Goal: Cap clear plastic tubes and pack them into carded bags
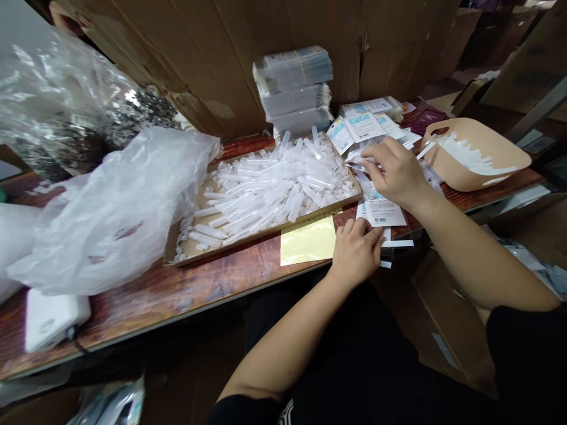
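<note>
My left hand [357, 251] rests at the table's front edge, its fingers curled onto a clear plastic packet [386, 255] with a white strip along it. Just above lies a white printed packet [385, 212] with a barcode. Over the pile of packets, my right hand [392, 171] is closed in a pinch; a pale, clear piece shows at its fingertips, too blurred to name. To the left of both hands, a shallow cardboard tray [261, 235] holds many clear plastic tubes [270, 183]. A yellow sheet [308, 242] lies between the tray and my left hand.
A beige tub [500, 144] of white strips stands on the right. Bundled clear packets [295, 88] are stacked behind the tray. A crumpled plastic bag [115, 218], a white device with a cable [55, 319] and bags of shiny pieces [137, 115] occupy the left. Cardboard [177, 53] rises behind.
</note>
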Demonstrator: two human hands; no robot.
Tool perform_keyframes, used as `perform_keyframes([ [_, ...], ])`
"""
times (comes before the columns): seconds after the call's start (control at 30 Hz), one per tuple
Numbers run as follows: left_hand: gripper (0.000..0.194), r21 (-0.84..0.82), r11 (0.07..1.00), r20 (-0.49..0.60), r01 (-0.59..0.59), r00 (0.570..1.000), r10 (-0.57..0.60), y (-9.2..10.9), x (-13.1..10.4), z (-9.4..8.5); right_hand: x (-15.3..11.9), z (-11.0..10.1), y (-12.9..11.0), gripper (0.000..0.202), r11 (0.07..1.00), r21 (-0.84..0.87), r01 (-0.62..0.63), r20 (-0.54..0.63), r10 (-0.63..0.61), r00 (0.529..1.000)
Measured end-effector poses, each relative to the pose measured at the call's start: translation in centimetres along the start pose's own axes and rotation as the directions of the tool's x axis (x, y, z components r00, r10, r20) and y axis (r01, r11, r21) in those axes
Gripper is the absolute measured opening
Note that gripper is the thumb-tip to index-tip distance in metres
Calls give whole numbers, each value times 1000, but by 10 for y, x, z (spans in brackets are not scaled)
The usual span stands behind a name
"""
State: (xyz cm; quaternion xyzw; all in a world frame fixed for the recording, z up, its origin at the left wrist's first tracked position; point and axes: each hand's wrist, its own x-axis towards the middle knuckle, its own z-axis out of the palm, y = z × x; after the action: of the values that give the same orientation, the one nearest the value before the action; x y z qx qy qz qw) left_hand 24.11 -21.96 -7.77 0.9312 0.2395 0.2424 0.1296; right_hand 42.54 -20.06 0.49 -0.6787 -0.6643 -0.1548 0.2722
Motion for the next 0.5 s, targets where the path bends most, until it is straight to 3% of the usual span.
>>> perform_keyframes([
  [0.07, 30, -6, 1000, 11, 7, 1000, -7, 0, 0, -1, 25, 3, -15, 23, 994, 105, 8, 56, -14, 998],
  [0.1, 30, -10, 1000, 15, 7, 1000, -7, 0, 0, -1, 38, 6, -22, 21, 993, 115, 1, 153, -19, 988],
  [0.13, 31, -12, 1000, 17, 5, 1000, -4, 0, 0, -1, 50, 11, -28, 21, 995, 97, 1, 279, -28, 960],
  [0.23, 31, -8, 1000, 13, -8, 1000, 8, -1, 0, -1, 79, 32, -41, 19, 996, -37, 86, 587, -48, 808],
  [0.3, 31, -5, 1000, 10, -13, 1000, 13, -1, -1, -1, 86, 47, -45, 20, 983, -103, 149, 634, -51, 772],
  [0.5, 31, -2, 1000, 14, -21, 1000, 21, -2, -2, -2, 73, 65, -42, 28, 981, -132, 144, 636, -27, 771],
])
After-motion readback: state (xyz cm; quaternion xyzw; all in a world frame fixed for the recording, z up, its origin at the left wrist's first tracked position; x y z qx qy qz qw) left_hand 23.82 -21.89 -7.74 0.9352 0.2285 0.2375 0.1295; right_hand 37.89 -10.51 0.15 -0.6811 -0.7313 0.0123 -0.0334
